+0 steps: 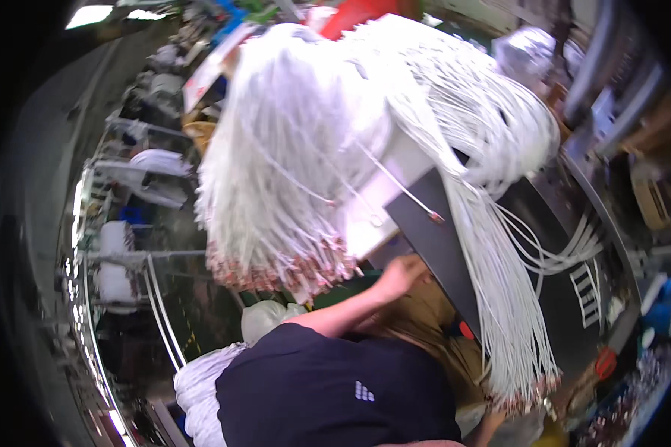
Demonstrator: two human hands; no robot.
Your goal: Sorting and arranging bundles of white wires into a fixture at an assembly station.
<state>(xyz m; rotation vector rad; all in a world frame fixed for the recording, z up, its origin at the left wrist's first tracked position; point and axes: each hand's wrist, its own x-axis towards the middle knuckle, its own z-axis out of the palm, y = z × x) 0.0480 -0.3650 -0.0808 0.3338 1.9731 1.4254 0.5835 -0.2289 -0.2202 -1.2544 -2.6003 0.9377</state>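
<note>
My left hand (408, 274) is at the near-left edge of a black board (440, 246), its fingers curled. What they hold, if anything, is hidden. At the lower right, my right hand (492, 423) is mostly hidden beside the copper-coloured ends of a long bundle of white cables (492, 298). Its grip cannot be seen. That bundle hangs over the board toward me from a big looped heap of white cables (455, 89). A thick hanging mass of white cables (276, 164) with reddish-copper ends fills the upper left. One loose cable end (435, 217) lies on the board.
A white surface (373, 216) lies under the cables. More cables (581, 246) lie at the board's right side. At left stand metal racks (149, 253) with white bundles; a coiled white bundle (201, 391) is beside my left side. Blue items (663, 309) are at far right.
</note>
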